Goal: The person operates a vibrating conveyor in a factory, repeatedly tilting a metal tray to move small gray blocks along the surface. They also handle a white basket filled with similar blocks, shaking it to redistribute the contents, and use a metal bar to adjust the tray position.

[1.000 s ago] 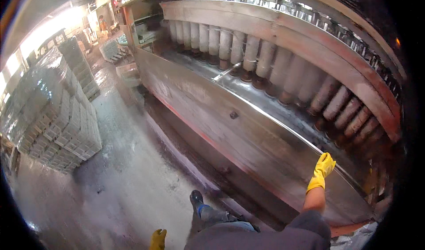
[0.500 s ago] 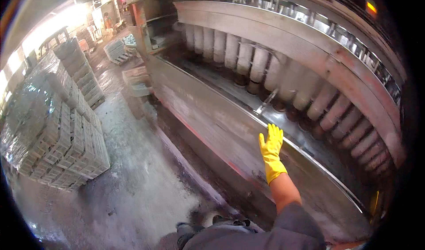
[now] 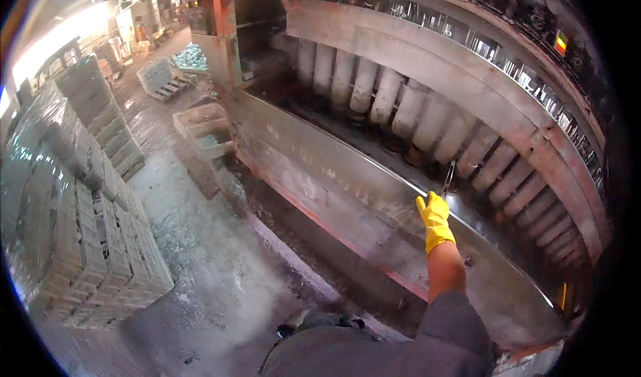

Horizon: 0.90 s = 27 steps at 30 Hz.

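My right hand, in a yellow rubber glove, is at the long metal rim of a large machine's trough. Its fingers are curled and look closed around the lower end of a slim metal rod-like tool, though the grip itself is partly hidden by the glove. The tool points up and away, in front of a row of thick, pale cylinders standing inside the trough. My left hand is out of view.
A curved metal beam spans above the cylinders. Wrapped stacks of pale blocks stand on the left. Behind are an open bin, a loaded pallet and a distant person. The floor looks wet or dusty.
My right hand has gone from spread fingers over the rim to curled fingers at the tool. The tool now stands more upright and close to the glove. The view has shifted.
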Available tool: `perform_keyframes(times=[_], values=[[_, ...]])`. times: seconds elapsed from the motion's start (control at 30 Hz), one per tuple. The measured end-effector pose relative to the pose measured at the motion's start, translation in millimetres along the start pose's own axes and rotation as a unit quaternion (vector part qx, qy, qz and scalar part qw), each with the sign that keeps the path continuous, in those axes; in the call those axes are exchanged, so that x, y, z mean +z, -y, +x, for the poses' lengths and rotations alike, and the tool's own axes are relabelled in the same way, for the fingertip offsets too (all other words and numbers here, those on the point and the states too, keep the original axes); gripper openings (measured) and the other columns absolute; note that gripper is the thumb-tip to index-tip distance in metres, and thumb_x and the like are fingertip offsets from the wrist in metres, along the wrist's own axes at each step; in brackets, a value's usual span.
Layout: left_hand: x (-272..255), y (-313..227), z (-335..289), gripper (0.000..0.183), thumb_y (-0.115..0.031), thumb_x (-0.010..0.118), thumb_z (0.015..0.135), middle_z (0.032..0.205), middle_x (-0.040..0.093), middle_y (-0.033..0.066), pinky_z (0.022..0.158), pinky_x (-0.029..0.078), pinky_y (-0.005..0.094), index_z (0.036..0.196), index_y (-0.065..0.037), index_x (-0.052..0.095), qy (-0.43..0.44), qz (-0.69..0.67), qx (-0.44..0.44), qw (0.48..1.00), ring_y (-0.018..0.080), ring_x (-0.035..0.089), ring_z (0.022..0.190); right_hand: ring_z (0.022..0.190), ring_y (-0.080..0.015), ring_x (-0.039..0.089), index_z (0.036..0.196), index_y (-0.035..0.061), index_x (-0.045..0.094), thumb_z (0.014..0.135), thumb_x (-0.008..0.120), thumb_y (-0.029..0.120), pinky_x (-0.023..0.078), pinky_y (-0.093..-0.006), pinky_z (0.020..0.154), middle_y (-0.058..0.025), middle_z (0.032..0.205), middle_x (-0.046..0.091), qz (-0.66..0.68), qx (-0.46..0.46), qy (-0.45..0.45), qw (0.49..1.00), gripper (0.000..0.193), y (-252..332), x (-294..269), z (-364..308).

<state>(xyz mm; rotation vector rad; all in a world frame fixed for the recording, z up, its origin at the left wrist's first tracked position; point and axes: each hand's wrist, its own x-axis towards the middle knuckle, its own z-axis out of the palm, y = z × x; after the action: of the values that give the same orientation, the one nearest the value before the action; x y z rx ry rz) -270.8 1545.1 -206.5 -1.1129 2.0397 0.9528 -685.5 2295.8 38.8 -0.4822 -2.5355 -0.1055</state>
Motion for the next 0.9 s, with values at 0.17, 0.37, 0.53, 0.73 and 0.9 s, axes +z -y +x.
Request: perform_keyframes(times=[0.17, 0.37, 0.53, 0.73, 0.9], values=[[-125, -47, 107, 0.061, -0.038, 0.072, 0.089, 0.116, 0.074, 0.0199, 0.084, 0.057, 0.0442, 0.133, 0.003, 0.065, -0.08, 0.104, 0.043, 0.99, 0.0325, 0.074, 0.094, 0.1, -0.0432, 0.071, 0.101, 0.005, 0.078, 0.097, 0.056, 0.062, 0.053, -0.0535, 0.091, -0.0223, 0.099, 0.076, -0.01, 0.173, 0.068, 0.982, 0.061, 21, 4, 20], [-182, -144, 191, 0.058, -0.036, 0.075, 0.088, 0.114, 0.073, 0.0249, 0.088, 0.056, 0.0448, 0.128, 0.005, 0.066, -0.137, -0.015, 0.297, 0.945, 0.0335, 0.073, 0.099, 0.091, -0.0448, 0.071, 0.093, 0.0064, 0.079, 0.098, 0.049, 0.068, 0.053, -0.0557, 0.085, -0.023, 0.093, 0.075, -0.065, 0.206, 0.03, 0.976, 0.069, 22, 26, 34], [-178, -240, 162, 0.059, -0.042, 0.075, 0.085, 0.109, 0.073, 0.0282, 0.086, 0.056, 0.0472, 0.12, 0.006, 0.069, -0.037, -0.119, 0.101, 0.987, 0.0367, 0.073, 0.101, 0.077, -0.0401, 0.072, 0.083, 0.0084, 0.077, 0.1, 0.053, 0.057, 0.055, -0.0545, 0.074, -0.0173, 0.081, 0.075, -0.19, 0.188, -0.034, 0.963, 0.057, 45, 60, 50], [-209, -273, 198, 0.055, -0.042, 0.073, 0.086, 0.107, 0.073, 0.0289, 0.087, 0.055, 0.0485, 0.116, 0.005, 0.07, -0.003, -0.041, 0.04, 0.998, 0.0411, 0.071, 0.102, 0.096, -0.0456, 0.07, 0.096, 0.0055, 0.077, 0.104, 0.045, 0.061, 0.053, -0.0555, 0.088, -0.0222, 0.102, 0.075, -0.11, 0.279, 0.146, 0.943, 0.065, 97, 67, 83], [-263, -312, 284, 0.053, -0.041, 0.072, 0.088, 0.106, 0.072, 0.0295, 0.088, 0.054, 0.0497, 0.113, 0.005, 0.071, -0.004, 0.067, 0.051, 0.996, 0.0448, 0.069, 0.103, 0.098, -0.0477, 0.068, 0.093, 0.0035, 0.076, 0.105, 0.048, 0.057, 0.052, -0.0563, 0.088, -0.024, 0.104, 0.074, -0.098, 0.265, 0.147, 0.948, 0.061, 131, 61, 84]])
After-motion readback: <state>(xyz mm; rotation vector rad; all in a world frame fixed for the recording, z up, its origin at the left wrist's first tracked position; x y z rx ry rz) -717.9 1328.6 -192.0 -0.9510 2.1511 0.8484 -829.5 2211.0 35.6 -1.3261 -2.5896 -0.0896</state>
